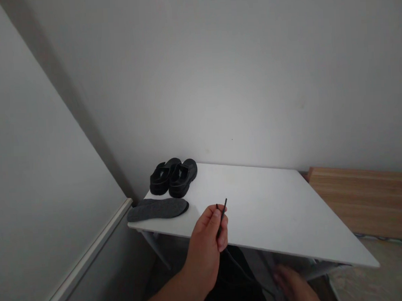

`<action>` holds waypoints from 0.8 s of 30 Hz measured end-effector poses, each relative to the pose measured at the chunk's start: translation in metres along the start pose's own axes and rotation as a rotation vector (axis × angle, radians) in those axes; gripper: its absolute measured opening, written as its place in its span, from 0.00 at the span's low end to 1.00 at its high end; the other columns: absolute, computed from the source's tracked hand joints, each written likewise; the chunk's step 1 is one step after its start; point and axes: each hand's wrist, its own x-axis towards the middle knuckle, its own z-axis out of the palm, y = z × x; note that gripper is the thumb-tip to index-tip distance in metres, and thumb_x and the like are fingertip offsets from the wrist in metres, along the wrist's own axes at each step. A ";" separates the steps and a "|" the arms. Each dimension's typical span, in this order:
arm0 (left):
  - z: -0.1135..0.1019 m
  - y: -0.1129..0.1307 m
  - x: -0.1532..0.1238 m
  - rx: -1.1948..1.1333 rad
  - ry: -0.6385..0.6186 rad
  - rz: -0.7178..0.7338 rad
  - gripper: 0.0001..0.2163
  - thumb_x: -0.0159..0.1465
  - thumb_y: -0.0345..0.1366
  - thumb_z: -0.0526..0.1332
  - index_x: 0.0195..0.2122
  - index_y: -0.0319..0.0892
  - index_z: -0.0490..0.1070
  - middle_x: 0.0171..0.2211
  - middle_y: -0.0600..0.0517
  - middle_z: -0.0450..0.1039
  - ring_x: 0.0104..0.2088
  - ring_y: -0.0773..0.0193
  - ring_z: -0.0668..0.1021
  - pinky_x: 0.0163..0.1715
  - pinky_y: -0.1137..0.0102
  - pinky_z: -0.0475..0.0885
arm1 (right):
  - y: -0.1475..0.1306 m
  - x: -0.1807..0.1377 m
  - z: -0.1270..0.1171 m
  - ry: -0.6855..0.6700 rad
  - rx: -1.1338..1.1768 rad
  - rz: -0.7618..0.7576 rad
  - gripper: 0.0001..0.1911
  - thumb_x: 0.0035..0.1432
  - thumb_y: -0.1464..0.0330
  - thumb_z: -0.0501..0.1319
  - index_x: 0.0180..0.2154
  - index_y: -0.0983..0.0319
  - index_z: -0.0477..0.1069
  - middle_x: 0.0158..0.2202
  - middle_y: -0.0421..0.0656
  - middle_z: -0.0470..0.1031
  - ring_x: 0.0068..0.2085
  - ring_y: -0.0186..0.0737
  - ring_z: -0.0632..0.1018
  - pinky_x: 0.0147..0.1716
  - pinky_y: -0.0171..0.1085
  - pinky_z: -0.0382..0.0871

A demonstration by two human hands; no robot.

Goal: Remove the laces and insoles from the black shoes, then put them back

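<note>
My left hand [209,231] is closed over the near edge of the table, pinching a thin black shoelace [222,216] between thumb and fingers. Two stiff tips poke up above the thumb, and the dark cord trails down below the table edge towards the lower right. My right hand [288,280] is low, below the front edge of the table, smeared by motion. Whether it touches the cord is unclear. A pair of black shoes [179,181] stands at the table's back left corner. In front of them lie grey insoles [158,209], seemingly stacked.
The white table [264,205] stands against a pale wall [224,77], with a white panel [47,176] close on the left. A wood-grain board [365,200] is beyond its right side. A dark cable [384,238] runs along the floor there.
</note>
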 end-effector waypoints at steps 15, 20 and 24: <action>0.019 -0.013 -0.008 0.616 -0.149 0.270 0.07 0.62 0.35 0.55 0.32 0.41 0.71 0.25 0.53 0.69 0.29 0.66 0.71 0.32 0.72 0.65 | -0.211 0.004 -0.079 0.175 0.711 -0.293 0.11 0.56 0.60 0.58 0.35 0.60 0.71 0.31 0.41 0.74 0.34 0.35 0.75 0.35 0.33 0.70; 0.016 -0.020 -0.010 0.556 -0.132 0.237 0.07 0.61 0.37 0.56 0.38 0.42 0.69 0.30 0.52 0.72 0.31 0.64 0.73 0.35 0.71 0.67 | -0.213 -0.001 -0.079 0.230 0.607 -0.340 0.09 0.57 0.62 0.57 0.32 0.60 0.71 0.28 0.40 0.73 0.32 0.35 0.74 0.31 0.30 0.70; 0.014 -0.023 -0.013 0.530 -0.129 0.235 0.06 0.61 0.37 0.56 0.37 0.42 0.67 0.30 0.51 0.72 0.31 0.64 0.73 0.35 0.71 0.66 | -0.214 -0.004 -0.078 0.276 0.543 -0.405 0.07 0.58 0.64 0.56 0.34 0.59 0.71 0.30 0.40 0.74 0.32 0.35 0.75 0.31 0.31 0.71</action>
